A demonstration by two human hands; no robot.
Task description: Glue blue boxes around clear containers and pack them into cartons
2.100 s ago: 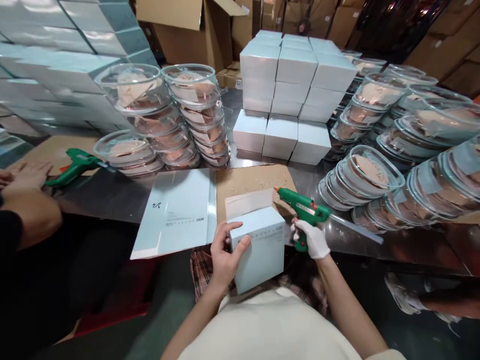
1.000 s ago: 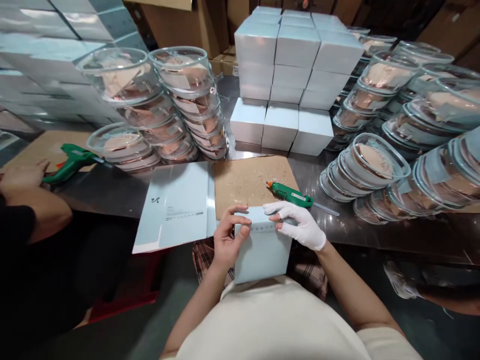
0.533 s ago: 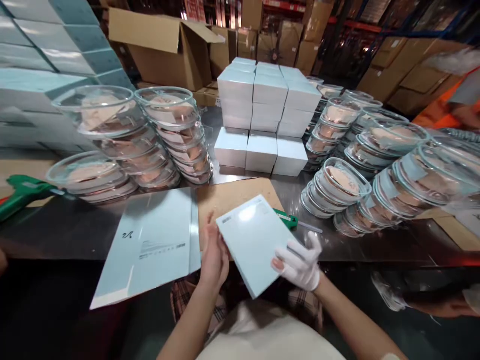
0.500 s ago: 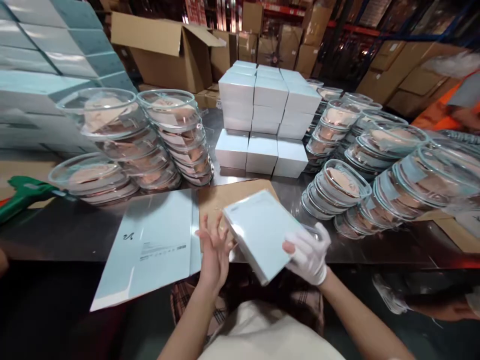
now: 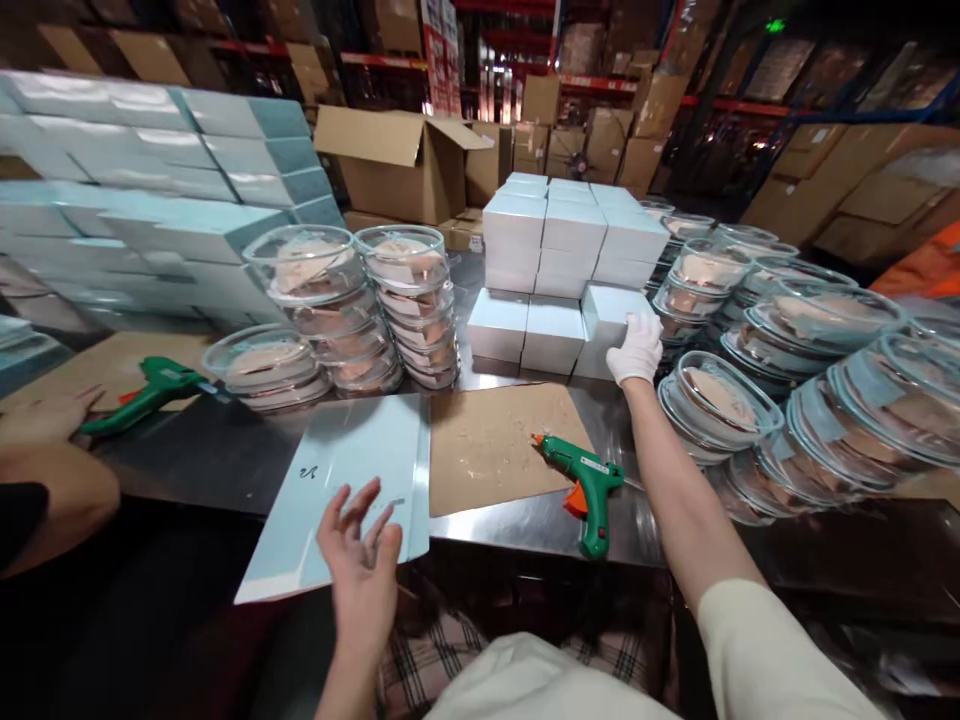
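My bare left hand (image 5: 360, 555) hovers with spread, slightly curled fingers over a flat light-blue printed cover (image 5: 300, 540), with nothing in its grip. My right hand (image 5: 637, 348), in a white glove, has its fingers over the top and side of a white box (image 5: 600, 335) at the right end of the stack's front row. That box stands higher than its two neighbours; whether another lies under it is hidden. Between my hands, a green glue gun (image 5: 592, 485) with an orange trigger lies across the edge of a brown cardboard sheet (image 5: 495, 450).
White boxes (image 5: 570, 225) are stacked at the back. Clear round containers stand in stacks left (image 5: 409, 300) and right (image 5: 724, 400). At far left, a co-worker's hand (image 5: 45, 415) is near another green glue gun (image 5: 154, 390). Light-blue boxes (image 5: 180, 160) rise behind.
My right hand has gone from holding a light-blue box before me to the stack's front right. My left hand has shifted left over the cover. The near glue gun is now visible.
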